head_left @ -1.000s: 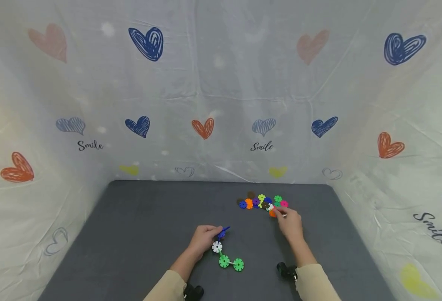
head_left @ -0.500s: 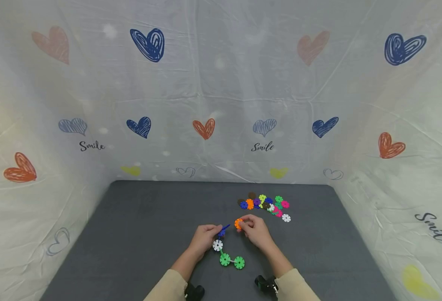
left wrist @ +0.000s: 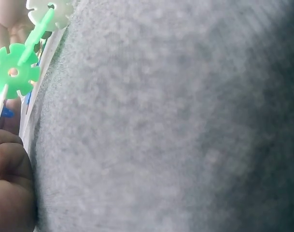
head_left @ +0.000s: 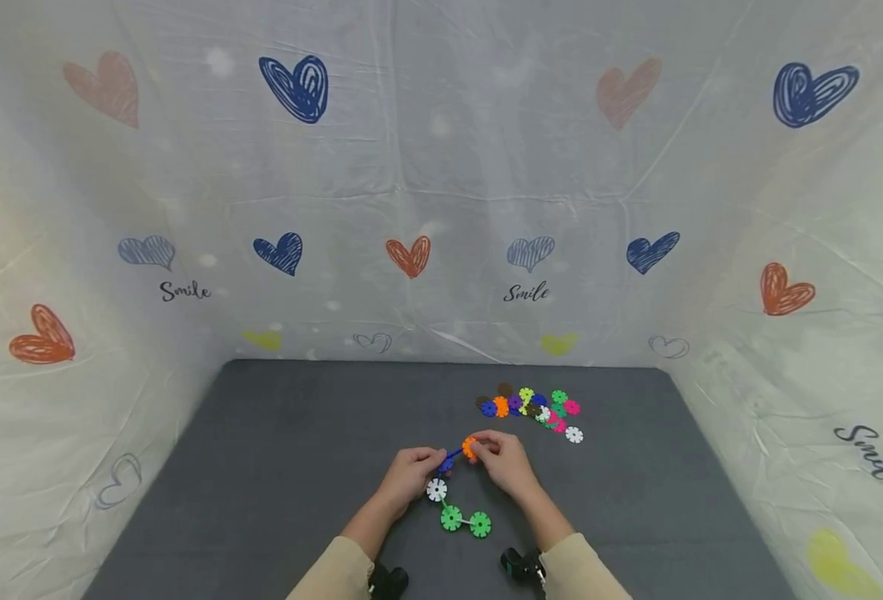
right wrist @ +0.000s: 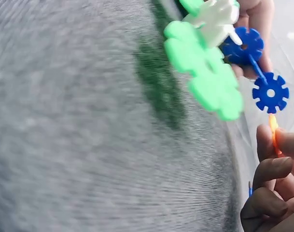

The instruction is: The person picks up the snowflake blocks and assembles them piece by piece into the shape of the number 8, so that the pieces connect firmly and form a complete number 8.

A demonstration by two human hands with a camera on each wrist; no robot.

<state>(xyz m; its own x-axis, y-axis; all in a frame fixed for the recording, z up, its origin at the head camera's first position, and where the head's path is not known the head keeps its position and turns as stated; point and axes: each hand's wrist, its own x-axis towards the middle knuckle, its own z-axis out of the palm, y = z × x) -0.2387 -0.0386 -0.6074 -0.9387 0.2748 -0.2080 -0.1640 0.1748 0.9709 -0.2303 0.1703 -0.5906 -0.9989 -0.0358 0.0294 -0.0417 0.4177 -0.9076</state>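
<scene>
My left hand [head_left: 408, 475] grips a chain of slotted plastic snowflake discs by a blue disc [right wrist: 244, 46] near its upper end. Another blue disc [right wrist: 271, 93] sticks out toward the right. Below the fingers hang a white disc [head_left: 437, 490] and green discs [head_left: 451, 517], joined edge to edge by their slots. Thumb and finger of my right hand [head_left: 507, 465] pinch an orange snowflake disc [head_left: 469, 449], its edge right at the rim of the end blue disc. In the left wrist view a green disc [left wrist: 23, 72] and part of the white one show at the left edge.
Loose snowflake discs [head_left: 501, 406] in several colours lie piled at the back right of the dark grey table [head_left: 306, 433]. A single white disc [head_left: 574, 435] lies at the pile's near side. White cloth [head_left: 456, 150] printed with hearts surrounds the table.
My right hand has carried the orange disc from the pile leftward to the end blue disc, leaving a white disc lying beside the pile. My left hand has stayed nearly still with the chain.
</scene>
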